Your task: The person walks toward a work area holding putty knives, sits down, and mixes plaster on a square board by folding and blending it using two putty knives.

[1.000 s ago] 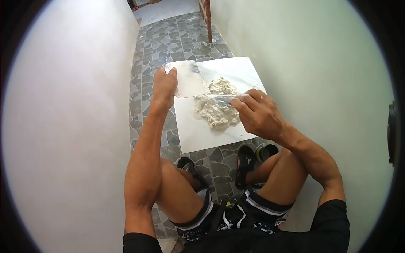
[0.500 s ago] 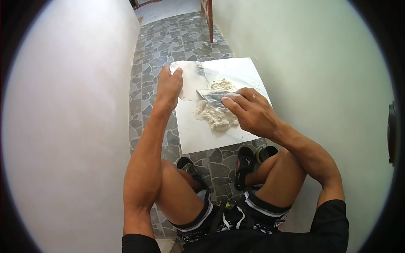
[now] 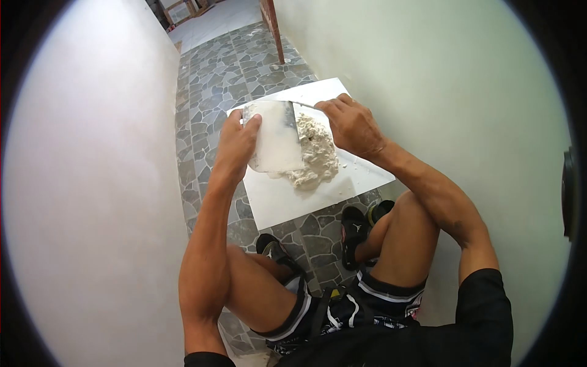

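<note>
My left hand point(image 3: 237, 142) grips the left edge of a flat, whitish-coated plate point(image 3: 275, 137), thumb on top. The plate is over the left part of a white board point(image 3: 269, 205). Beside and partly behind its right edge lies a lumpy, off-white paste point(image 3: 319, 153) on the board. My right hand point(image 3: 351, 125) is closed on a thin scraper point(image 3: 304, 105), seen nearly edge-on at the plate's upper right edge. The right hand is above the board's right part, past the top of the paste.
Pale walls point(image 3: 104, 183) stand close on both sides of a stone-patterned floor point(image 3: 214, 79). A reddish-brown post point(image 3: 273, 33) stands ahead by the right wall. My shoes point(image 3: 353, 235) are just below the board. A dark object point(image 3: 568, 196) is at the far right.
The scraper has moved up from over the paste to the plate's upper right, turning nearly edge-on. My left hand and the plate have lowered slightly. The board appears rotated, and the view has shifted.
</note>
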`<move>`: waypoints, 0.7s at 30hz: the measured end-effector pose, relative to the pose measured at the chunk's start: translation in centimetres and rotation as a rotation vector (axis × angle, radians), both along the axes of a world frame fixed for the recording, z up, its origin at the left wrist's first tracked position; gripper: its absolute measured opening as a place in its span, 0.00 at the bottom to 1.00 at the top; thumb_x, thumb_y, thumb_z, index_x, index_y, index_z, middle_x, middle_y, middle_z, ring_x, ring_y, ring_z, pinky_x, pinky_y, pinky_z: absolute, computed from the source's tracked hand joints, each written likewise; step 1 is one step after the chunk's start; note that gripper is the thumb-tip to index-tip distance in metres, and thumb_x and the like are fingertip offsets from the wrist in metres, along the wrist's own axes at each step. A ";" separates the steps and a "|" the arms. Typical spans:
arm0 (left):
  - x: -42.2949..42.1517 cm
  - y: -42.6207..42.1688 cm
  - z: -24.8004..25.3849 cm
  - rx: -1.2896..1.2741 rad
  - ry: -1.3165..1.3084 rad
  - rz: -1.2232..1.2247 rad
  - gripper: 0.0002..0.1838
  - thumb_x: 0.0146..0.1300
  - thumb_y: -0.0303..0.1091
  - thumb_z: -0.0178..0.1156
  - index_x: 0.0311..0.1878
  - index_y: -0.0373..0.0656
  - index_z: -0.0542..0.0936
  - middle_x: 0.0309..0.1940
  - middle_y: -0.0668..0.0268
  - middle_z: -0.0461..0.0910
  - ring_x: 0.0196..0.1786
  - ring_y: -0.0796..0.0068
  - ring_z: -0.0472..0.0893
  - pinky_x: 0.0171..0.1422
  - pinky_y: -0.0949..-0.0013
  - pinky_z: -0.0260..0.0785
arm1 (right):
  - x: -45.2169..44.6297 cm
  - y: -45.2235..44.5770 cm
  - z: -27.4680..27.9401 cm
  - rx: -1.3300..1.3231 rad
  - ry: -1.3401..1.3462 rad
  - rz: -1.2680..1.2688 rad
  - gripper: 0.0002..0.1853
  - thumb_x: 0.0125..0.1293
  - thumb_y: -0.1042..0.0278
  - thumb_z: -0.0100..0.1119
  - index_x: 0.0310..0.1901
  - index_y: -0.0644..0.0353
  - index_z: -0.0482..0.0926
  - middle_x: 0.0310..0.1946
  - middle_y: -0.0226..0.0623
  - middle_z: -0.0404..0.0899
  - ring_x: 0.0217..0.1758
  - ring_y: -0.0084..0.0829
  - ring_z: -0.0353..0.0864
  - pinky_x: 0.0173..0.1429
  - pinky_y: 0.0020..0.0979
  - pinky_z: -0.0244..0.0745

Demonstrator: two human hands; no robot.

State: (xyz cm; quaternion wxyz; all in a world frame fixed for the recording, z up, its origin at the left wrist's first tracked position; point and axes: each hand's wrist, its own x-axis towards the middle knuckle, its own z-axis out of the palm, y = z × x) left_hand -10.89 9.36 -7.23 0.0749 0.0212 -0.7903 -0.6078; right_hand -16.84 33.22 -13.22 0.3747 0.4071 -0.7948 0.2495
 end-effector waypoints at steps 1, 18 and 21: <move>0.2 0.1 0.2 0.018 0.017 -0.015 0.18 0.73 0.35 0.55 0.57 0.30 0.70 0.43 0.56 0.82 0.38 0.78 0.82 0.40 0.72 0.76 | -0.1 0.3 0.1 -0.053 -0.046 -0.002 0.14 0.56 0.81 0.55 0.46 0.66 0.79 0.34 0.44 0.82 0.40 0.43 0.79 0.45 0.40 0.78; 2.3 -1.6 2.5 -0.564 0.599 -0.258 0.09 0.60 0.14 0.60 0.38 0.38 0.82 0.41 0.63 0.86 0.47 0.70 0.85 0.52 0.68 0.76 | 3.1 4.1 3.0 -0.293 -0.188 0.178 0.11 0.63 0.83 0.58 0.47 0.62 0.80 0.31 0.41 0.80 0.38 0.41 0.79 0.43 0.39 0.76; 2.8 -1.6 2.7 -0.601 0.635 -0.285 0.10 0.59 0.13 0.60 0.38 0.39 0.82 0.41 0.64 0.86 0.50 0.67 0.85 0.58 0.64 0.76 | 3.1 4.4 3.2 -0.237 -0.057 0.223 0.12 0.61 0.84 0.60 0.45 0.59 0.80 0.33 0.36 0.82 0.40 0.39 0.80 0.46 0.37 0.77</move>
